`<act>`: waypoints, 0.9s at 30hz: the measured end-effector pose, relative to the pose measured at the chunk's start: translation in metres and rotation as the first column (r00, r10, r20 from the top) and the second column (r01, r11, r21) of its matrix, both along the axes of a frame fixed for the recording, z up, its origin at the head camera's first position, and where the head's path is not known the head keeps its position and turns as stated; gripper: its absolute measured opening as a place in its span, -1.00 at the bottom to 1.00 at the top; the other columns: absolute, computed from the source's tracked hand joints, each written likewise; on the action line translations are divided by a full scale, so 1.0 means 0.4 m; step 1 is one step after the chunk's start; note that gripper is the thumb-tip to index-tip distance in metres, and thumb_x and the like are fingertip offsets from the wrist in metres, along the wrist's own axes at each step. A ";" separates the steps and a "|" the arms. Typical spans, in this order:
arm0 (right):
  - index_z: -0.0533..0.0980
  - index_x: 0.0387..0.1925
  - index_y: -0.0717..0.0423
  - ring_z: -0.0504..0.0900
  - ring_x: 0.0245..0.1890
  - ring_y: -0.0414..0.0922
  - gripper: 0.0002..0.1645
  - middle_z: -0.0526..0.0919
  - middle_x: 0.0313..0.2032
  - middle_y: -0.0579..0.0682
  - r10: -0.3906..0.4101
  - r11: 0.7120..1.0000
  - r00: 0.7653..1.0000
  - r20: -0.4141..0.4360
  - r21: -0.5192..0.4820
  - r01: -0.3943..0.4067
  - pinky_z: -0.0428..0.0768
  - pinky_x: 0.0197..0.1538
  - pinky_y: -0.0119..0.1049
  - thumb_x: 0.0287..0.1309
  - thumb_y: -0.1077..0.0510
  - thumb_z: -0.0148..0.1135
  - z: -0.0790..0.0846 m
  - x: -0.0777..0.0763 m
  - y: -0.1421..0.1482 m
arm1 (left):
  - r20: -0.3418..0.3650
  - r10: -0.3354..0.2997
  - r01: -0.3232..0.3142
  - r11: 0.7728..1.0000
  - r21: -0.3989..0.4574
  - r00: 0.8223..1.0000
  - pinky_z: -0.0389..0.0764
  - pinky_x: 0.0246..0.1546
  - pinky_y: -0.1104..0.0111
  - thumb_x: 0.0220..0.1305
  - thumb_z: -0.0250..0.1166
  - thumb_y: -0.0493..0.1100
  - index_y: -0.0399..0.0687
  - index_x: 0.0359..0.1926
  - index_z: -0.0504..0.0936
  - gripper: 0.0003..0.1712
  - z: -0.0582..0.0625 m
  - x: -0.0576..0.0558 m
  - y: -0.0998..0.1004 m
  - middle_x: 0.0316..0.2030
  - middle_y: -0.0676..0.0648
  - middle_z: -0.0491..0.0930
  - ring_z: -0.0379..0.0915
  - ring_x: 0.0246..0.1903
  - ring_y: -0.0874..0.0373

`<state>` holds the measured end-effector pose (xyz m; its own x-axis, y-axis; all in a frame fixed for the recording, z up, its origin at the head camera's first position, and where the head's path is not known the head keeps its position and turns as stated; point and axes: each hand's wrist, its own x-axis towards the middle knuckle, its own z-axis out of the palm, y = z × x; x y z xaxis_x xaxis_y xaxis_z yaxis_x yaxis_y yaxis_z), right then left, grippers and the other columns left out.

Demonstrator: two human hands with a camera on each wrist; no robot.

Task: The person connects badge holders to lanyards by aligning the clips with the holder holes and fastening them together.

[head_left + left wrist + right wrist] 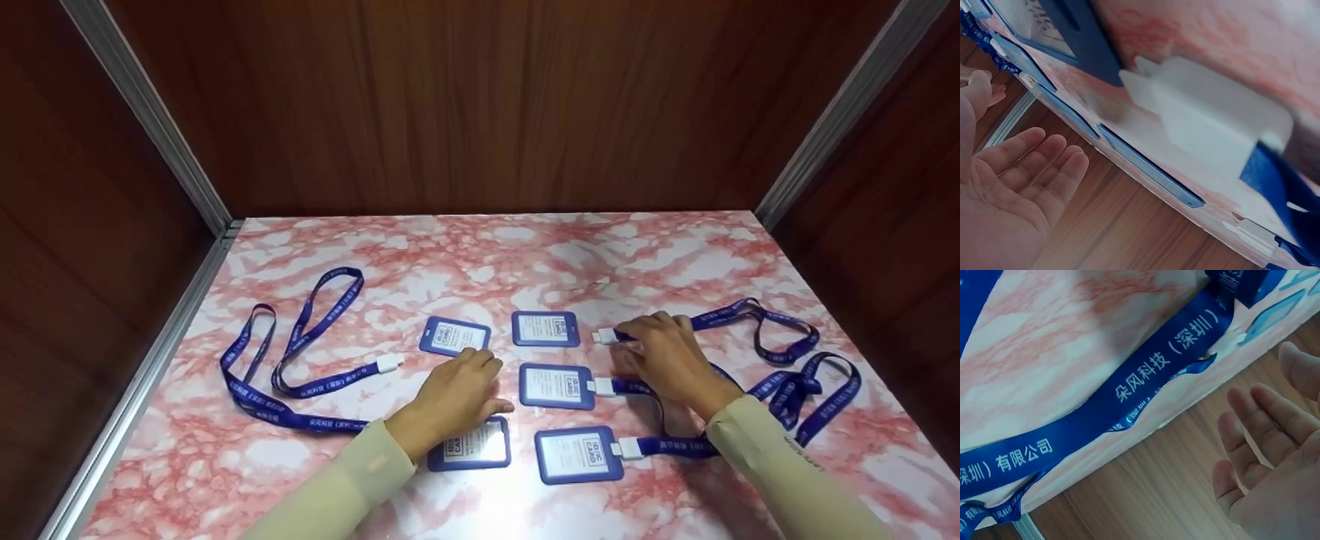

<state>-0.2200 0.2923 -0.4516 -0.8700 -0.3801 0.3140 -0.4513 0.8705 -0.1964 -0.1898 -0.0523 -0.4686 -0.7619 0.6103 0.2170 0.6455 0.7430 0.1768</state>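
Note:
My left hand (pixel 454 394) hovers with relaxed fingers between two blue-framed badge holders on the left: an upper one (pixel 455 335) and a lower one (pixel 491 444) that it partly covers. In the left wrist view its palm (pixel 1010 219) holds nothing. The right hand (pixel 667 356) is over a blue lanyard (pixel 720 319), its fingertips close behind the white clip (pixel 604 337); whether they touch is unclear. Its fingers (pixel 1269 422) look loosely bent and empty in the right wrist view. That clip lies apart from the top right badge holder (pixel 545 328).
Two badge holders, the middle one (pixel 555 386) and the bottom one (pixel 577 455), are joined to lanyards by white clips. More blue lanyard (pixel 330 386) loops across the left side, ending in a white clip (pixel 388 364). Wood panels (pixel 480 105) enclose the marbled tabletop (pixel 450 255).

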 end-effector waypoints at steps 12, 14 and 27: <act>0.63 0.13 0.20 0.56 0.10 0.17 -0.51 0.71 0.07 0.15 -0.038 0.999 0.998 0.058 0.017 0.037 0.32 0.10 0.13 0.15 0.19 0.50 -0.015 -0.030 -0.020 | 0.014 0.001 -0.001 1.000 0.002 1.000 0.60 0.16 0.18 0.31 0.37 0.25 -0.19 0.20 0.61 -0.30 -0.006 0.002 -0.006 0.14 -0.14 0.61 0.54 0.12 -0.01; 0.63 0.14 0.20 0.55 0.10 0.16 -0.49 0.71 0.07 0.15 -0.042 0.999 0.997 0.069 0.008 0.042 0.31 0.12 0.12 0.15 0.18 0.50 -0.017 -0.034 -0.022 | 0.017 0.001 -0.001 1.000 -0.002 1.000 0.58 0.18 0.17 0.31 0.36 0.26 -0.19 0.21 0.60 -0.29 -0.006 0.003 -0.006 0.15 -0.14 0.61 0.53 0.15 -0.01; 0.63 0.13 0.22 0.55 0.11 0.20 -0.48 0.70 0.09 0.16 -0.032 0.999 0.998 0.062 -0.011 0.032 0.31 0.12 0.14 0.11 0.22 0.51 -0.039 -0.061 -0.026 | 0.045 0.010 -0.010 1.000 0.009 0.999 0.58 0.19 0.14 0.31 0.36 0.25 -0.20 0.24 0.60 -0.28 -0.006 0.006 -0.005 0.18 -0.16 0.60 0.52 0.17 -0.03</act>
